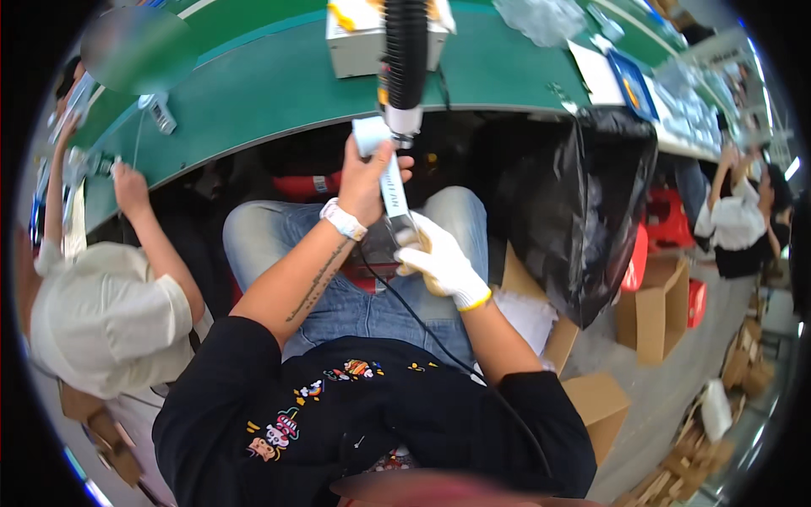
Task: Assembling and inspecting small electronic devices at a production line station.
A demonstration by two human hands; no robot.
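Observation:
My bare left hand (365,182), with a white watch at the wrist, is closed round a light blue plastic device (393,193) with a long flat handle. The fingers wrap its upper part near the rounded end. My right hand (435,260), in a white knit glove, grips the lower end of the same device, where a grey shiny part shows. A power screwdriver (406,118) hangs point down under a black coiled hose (405,51). Its tip is beside the device and my left fingers; whether they touch I cannot tell.
The green workbench (262,97) holds a white box-shaped unit (359,52), a blue tray (632,84) and plastic bags (541,19). A black bin bag (562,211) hangs at right, above cardboard boxes (596,406). A co-worker (110,321) sits close on the left.

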